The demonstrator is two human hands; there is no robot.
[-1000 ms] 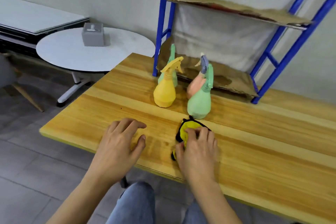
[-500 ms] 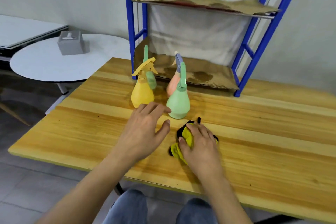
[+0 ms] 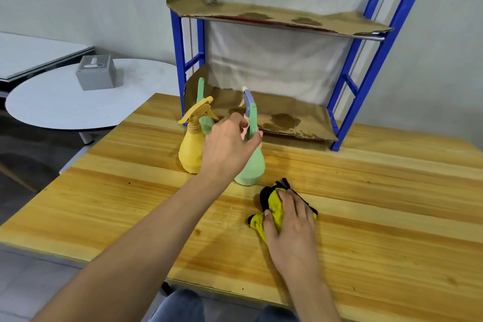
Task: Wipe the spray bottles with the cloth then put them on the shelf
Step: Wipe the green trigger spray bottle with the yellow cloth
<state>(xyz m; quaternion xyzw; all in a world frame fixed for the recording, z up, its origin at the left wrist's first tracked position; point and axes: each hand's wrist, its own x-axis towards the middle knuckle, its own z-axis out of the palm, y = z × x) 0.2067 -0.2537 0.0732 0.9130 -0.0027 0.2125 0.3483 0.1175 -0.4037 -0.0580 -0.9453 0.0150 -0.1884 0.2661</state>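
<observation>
Several spray bottles stand on the wooden table (image 3: 366, 204) in front of the blue shelf (image 3: 347, 102): a yellow bottle (image 3: 190, 149), a light green bottle (image 3: 251, 167), a second green bottle (image 3: 201, 102) behind the yellow one, and a pink bottle with a blue-grey head (image 3: 247, 102) mostly hidden. My left hand (image 3: 227, 149) is around the neck of the light green bottle, fingers curled at its trigger. My right hand (image 3: 290, 219) presses flat on the yellow and black cloth (image 3: 271, 206) lying on the table.
The shelf's two levels are lined with stained cardboard (image 3: 285, 117). A round white side table (image 3: 65, 102) with a grey box (image 3: 96, 76) stands to the left. My knees show below the table's near edge.
My left hand has moved forward from the table surface to the light green bottle's neck. My right hand stays on the cloth. The view has shifted closer to the shelf.
</observation>
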